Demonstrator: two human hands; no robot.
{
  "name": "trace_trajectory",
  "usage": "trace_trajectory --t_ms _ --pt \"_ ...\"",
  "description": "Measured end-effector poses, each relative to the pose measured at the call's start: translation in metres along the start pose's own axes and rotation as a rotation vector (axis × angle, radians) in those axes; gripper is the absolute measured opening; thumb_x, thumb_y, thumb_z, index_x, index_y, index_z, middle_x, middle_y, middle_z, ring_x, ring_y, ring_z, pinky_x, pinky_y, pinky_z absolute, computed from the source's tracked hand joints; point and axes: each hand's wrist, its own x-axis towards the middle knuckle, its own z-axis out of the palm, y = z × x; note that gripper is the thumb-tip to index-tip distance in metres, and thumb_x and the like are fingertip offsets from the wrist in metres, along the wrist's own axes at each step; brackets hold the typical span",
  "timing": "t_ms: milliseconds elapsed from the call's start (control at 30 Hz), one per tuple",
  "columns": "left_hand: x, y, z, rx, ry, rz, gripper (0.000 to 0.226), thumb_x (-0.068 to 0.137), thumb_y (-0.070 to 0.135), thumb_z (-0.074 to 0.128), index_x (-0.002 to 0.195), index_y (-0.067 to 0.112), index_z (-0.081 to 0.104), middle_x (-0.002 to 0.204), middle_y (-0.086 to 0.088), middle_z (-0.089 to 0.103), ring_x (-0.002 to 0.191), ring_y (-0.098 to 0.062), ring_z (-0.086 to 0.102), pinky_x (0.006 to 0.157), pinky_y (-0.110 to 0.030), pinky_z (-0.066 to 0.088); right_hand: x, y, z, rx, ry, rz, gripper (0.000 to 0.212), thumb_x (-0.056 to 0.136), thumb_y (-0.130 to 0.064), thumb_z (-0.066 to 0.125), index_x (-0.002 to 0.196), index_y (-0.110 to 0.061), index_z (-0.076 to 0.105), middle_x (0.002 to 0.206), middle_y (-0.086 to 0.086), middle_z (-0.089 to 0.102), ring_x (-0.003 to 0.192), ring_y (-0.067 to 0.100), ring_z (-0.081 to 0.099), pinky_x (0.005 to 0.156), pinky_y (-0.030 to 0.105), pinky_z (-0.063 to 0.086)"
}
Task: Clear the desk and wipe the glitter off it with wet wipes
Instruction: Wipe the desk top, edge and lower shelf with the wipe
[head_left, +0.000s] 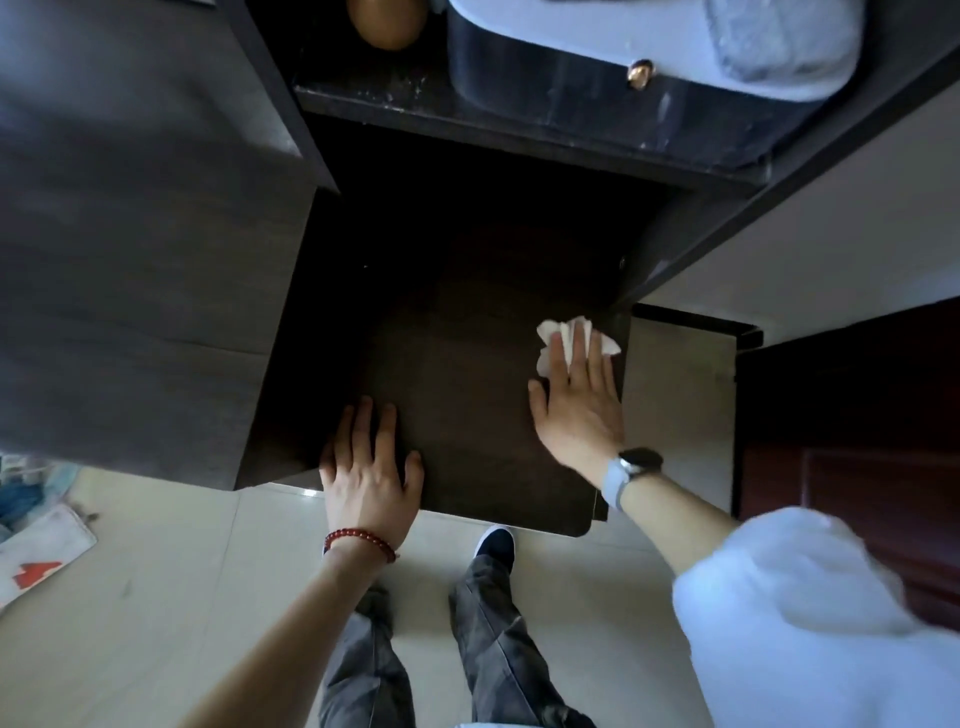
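Observation:
The dark brown desk top (457, 322) fills the middle of the view. My right hand (576, 400) lies flat with straight fingers near the desk's right edge, pressing a crumpled white wet wipe (551, 332) onto the surface. Most of the wipe sticks out past the fingertips. My left hand (371, 462) rests flat on the desk's front left corner, fingers spread, holding nothing. No glitter is visible on the dark surface.
A dark shelf (467, 111) above the desk carries a brown rounded object (387, 23) and a grey-blue case (623, 67). A tall dark cabinet side (130, 260) stands left. A dark red door (857, 441) is at right. My legs and shoe (496, 543) stand on pale floor tiles.

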Motion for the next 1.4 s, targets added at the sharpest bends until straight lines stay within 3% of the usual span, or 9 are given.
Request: trace_trajectory --t_ms 133,300,467,633,700,833,933,1200,1400 --pt "-0.001 -0.001 0.001 0.006 0.001 0.001 0.063 0.08 0.044 0.028 0.133 0.012 0.04 0.144 -0.016 0.037 0.135 -0.032 0.029 0.106 -0.052 0.028 0.053 -0.001 -0.015 0.044 0.008 0.032 0.061 0.097 -0.032 0.032 0.145 -0.006 0.006 0.154 0.019 -0.003 0.141 0.033 -0.007 0.115 0.041 -0.004" --pt "-0.002 0.001 -0.002 -0.015 -0.039 -0.016 0.07 0.078 0.048 0.02 0.137 0.014 0.033 0.15 -0.013 0.027 0.14 -0.03 0.019 0.11 -0.05 0.019 -0.014 0.017 -0.005 0.021 0.057 -0.083 0.059 0.095 -0.029 0.035 0.144 -0.007 0.011 0.154 0.018 0.003 0.141 0.031 -0.005 0.114 0.04 0.002" --pt "-0.001 0.008 -0.001 -0.014 -0.017 -0.032 0.064 0.078 0.04 0.026 0.131 0.008 0.04 0.144 -0.02 0.036 0.135 -0.036 0.029 0.107 -0.054 0.025 -0.037 0.034 -0.002 0.124 0.041 -0.009 0.054 0.094 -0.021 0.037 0.142 -0.005 0.019 0.153 0.019 0.008 0.141 0.03 -0.001 0.112 0.047 0.023" --pt "-0.002 0.015 0.0 0.001 -0.012 -0.044 0.062 0.078 0.036 0.028 0.129 0.004 0.041 0.141 -0.023 0.039 0.132 -0.041 0.033 0.104 -0.058 0.028 0.023 0.032 -0.014 0.318 0.127 0.163 0.042 0.094 -0.021 0.027 0.134 -0.008 0.029 0.15 0.017 0.015 0.131 0.037 0.03 0.095 0.048 0.043" --pt "-0.002 0.016 -0.001 -0.018 -0.031 -0.063 0.067 0.077 0.039 0.023 0.132 0.005 0.039 0.145 -0.022 0.034 0.136 -0.039 0.027 0.107 -0.056 0.022 0.024 0.035 -0.011 0.259 0.116 0.159 0.046 0.093 -0.022 0.028 0.136 -0.007 0.026 0.151 0.017 0.012 0.131 0.038 0.03 0.097 0.05 0.041" --pt "-0.002 0.013 -0.004 -0.03 -0.036 -0.059 0.071 0.075 0.042 0.018 0.135 0.007 0.036 0.148 -0.018 0.03 0.139 -0.035 0.022 0.109 -0.054 0.02 -0.007 0.032 0.002 0.168 0.104 0.082 0.053 0.09 -0.027 0.021 0.139 -0.006 0.025 0.153 0.017 0.014 0.14 0.037 0.007 0.111 0.053 0.024" --pt "-0.004 0.009 -0.008 -0.031 -0.052 -0.044 0.07 0.075 0.042 0.02 0.135 0.009 0.037 0.148 -0.017 0.031 0.138 -0.034 0.025 0.107 -0.054 0.024 -0.059 0.011 0.021 0.085 0.106 0.055 0.054 0.089 -0.028 0.025 0.136 -0.003 0.033 0.15 0.022 0.02 0.137 0.046 0.009 0.113 0.055 0.016" --pt "-0.007 -0.007 -0.02 0.026 -0.187 0.044 0.062 0.081 0.036 0.031 0.139 0.014 0.031 0.151 -0.013 0.024 0.14 -0.032 0.018 0.11 -0.051 0.021 -0.111 -0.013 0.04 -0.001 0.052 -0.107 0.05 0.092 -0.029 0.027 0.141 -0.017 0.026 0.152 0.008 0.021 0.14 0.032 0.013 0.112 0.046 0.015" --pt "-0.037 -0.036 -0.027 0.104 -0.206 0.208 0.052 0.081 0.028 0.043 0.129 0.009 0.047 0.137 -0.02 0.046 0.127 -0.04 0.042 0.104 -0.053 0.033 -0.115 -0.058 0.053 0.173 0.207 0.27 0.049 0.091 -0.02 0.027 0.138 -0.008 0.029 0.149 0.022 0.024 0.139 0.037 0.016 0.113 0.05 0.022"
